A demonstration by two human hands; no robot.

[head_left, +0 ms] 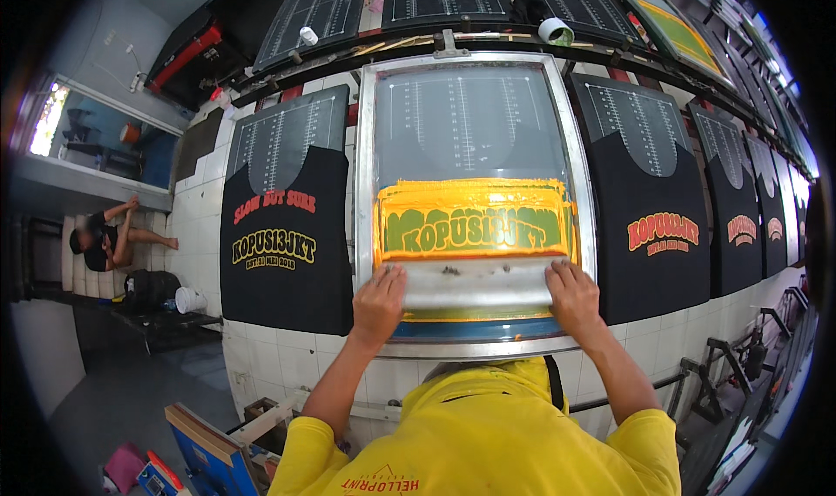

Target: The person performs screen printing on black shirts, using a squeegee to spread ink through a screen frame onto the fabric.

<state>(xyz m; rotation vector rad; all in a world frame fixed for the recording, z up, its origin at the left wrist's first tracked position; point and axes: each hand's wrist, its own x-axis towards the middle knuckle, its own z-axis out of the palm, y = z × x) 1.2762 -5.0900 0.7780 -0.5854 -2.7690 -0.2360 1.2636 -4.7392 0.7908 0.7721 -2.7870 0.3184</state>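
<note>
A wide metal squeegee (476, 285) lies across a screen-printing frame (366, 148) in front of me. My left hand (380, 304) grips its left end, and my right hand (575, 299) grips its right end; both sets of fingers are curled over the top edge. Just beyond the squeegee, thick yellow-orange ink (470, 193) covers a band of the mesh around green stencil lettering. Through the upper mesh a dark board with white ruled marks shows. What lies beneath the squeegee is hidden.
Black printed shirts lie on boards to the left (287, 300) and right (657, 278), with several more farther right. A rail (601, 52) runs behind the frame, with a white tub (556, 32) near it. At far left a person (122, 235) sits on a couch near a white bucket (190, 300).
</note>
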